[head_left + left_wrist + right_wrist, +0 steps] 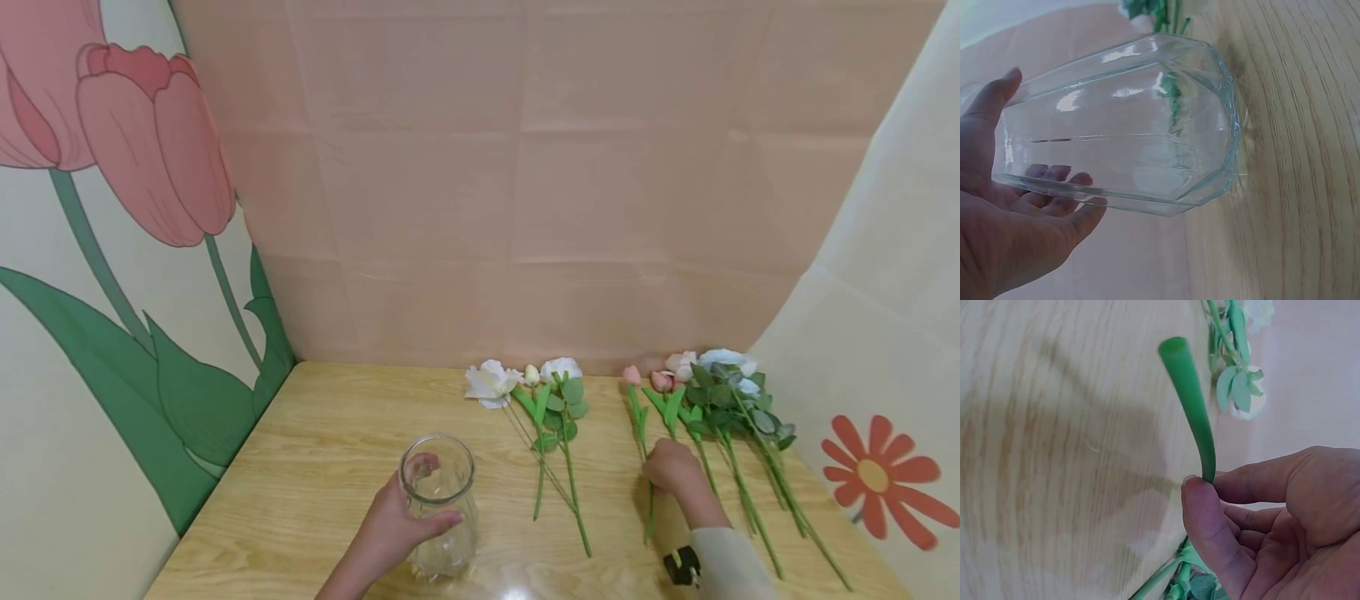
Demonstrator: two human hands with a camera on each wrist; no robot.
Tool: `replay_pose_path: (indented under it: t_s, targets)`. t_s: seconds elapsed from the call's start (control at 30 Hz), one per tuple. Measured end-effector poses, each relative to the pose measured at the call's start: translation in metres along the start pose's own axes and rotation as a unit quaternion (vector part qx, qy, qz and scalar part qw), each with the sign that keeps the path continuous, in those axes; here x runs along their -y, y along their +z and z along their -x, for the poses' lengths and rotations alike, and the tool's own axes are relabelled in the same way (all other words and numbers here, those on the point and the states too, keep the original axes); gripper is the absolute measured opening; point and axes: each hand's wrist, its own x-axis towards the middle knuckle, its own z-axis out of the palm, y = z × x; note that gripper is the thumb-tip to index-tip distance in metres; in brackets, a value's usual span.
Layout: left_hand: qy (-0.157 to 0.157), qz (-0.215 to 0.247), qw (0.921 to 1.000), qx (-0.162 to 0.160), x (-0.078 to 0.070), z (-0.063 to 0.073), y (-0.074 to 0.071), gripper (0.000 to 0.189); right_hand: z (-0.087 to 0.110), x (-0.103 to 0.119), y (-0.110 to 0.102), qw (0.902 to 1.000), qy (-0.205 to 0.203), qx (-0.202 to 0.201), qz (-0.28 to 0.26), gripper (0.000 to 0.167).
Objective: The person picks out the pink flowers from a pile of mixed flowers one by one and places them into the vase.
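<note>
My left fingers curl round a clear, faceted glass vase at 6 o'clock; likely slippery and breakable, it wants a firm hold below the rim. At 4 o'clock my right fingers pinch the smooth green stem of a pink artificial-looking tulip, probably light and bendy. The pale wood-grain worktop offers room from 9 to 11 o'clock of the vase, short of its left edge.

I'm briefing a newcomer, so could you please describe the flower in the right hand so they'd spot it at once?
On the wooden table, look right of the glass vase, past the white flowers, to the larger bunch. The pink tulip is at that bunch's left edge. It alone has its stem pinched by the right hand.
</note>
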Motion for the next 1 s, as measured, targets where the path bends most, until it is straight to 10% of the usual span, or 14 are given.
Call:
replay_pose_path:
  t_s: [0.77,1.0]
  targets:
    - [0.006,0.0,1.0,0.003,0.001,0.0,-0.001,0.08,0.008,0.008,-0.011,0.999,-0.005,0.005,-0.044,0.016]
    - [0.007,-0.004,1.0,0.002,0.001,0.0,-0.001,0.079,0.015,0.017,-0.017,0.9982,-0.005,0.006,-0.059,0.042]
